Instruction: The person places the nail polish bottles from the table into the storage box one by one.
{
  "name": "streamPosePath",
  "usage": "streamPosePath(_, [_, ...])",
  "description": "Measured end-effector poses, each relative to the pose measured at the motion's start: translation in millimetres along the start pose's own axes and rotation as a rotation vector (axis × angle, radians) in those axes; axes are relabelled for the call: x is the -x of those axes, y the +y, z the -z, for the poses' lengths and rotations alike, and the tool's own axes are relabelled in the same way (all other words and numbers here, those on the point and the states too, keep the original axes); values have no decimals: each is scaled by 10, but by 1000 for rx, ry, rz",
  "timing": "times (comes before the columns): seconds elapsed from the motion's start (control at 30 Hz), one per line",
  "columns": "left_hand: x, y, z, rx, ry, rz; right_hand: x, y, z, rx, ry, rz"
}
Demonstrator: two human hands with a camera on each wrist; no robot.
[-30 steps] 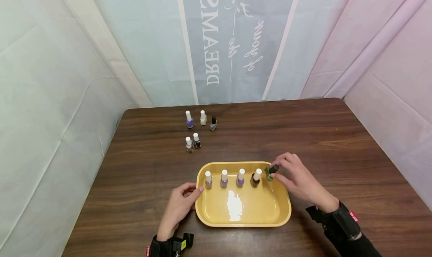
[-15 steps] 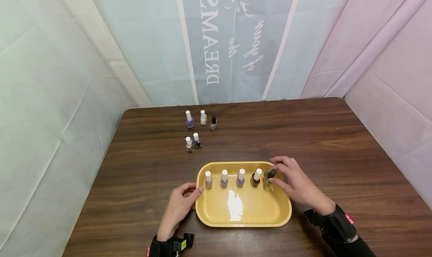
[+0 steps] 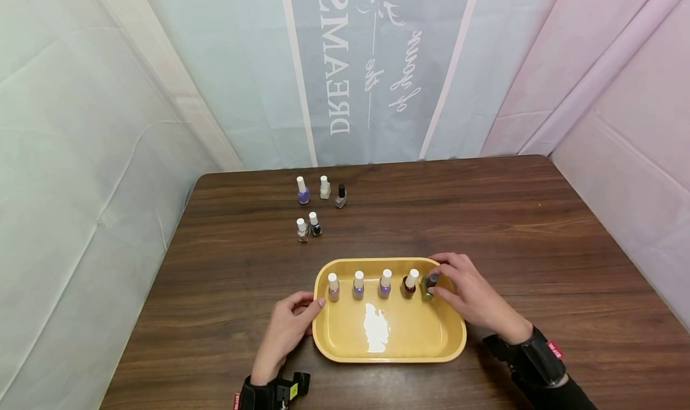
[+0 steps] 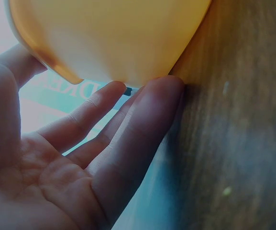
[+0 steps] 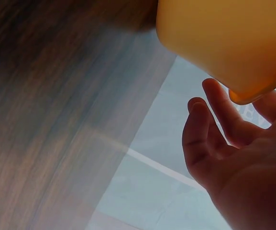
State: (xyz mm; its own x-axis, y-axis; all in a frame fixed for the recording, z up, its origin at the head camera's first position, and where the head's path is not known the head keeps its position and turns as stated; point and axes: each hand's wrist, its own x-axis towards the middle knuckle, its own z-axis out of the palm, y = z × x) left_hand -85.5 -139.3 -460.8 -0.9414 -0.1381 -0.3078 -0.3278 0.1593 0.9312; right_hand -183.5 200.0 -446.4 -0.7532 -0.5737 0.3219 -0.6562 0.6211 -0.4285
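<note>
My left hand (image 3: 286,323) holds the left end of a yellow tray (image 3: 409,332), thumb over the rim and fingers against the outer wall (image 4: 114,43). At the tray's back right corner my right hand (image 3: 477,296) pinches a green nail polish bottle (image 3: 428,294) by its dark cap, between thumb and fingers. This bottle is nearly upright in the tray; whether its base rests on the floor I cannot tell. In a row to its left stand a dark brown bottle (image 3: 408,288), two purple ones (image 3: 384,290) and a pale mauve one (image 3: 333,291), all white-capped.
Behind the tray, on the brown wooden table (image 3: 485,212), stand several more nail polish bottles, among them a purple one (image 3: 303,194), a black-capped one (image 3: 341,199) and a clear one (image 3: 303,233). A printed cloth (image 3: 377,69) hangs along the back edge.
My right hand has moved slightly left and down with the green bottle, which has gone from tilted to nearly upright beside the brown one. The left hand stays on the tray.
</note>
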Motion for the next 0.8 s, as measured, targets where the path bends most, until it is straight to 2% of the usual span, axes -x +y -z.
streamPosePath(0.43, [2,5,-3,-14,5,0,0,-23,13,9,-49,-43])
streamPosePath(0.8, [8,13,-4,-18,6,-2,-3,-36,16,25,-50,-56])
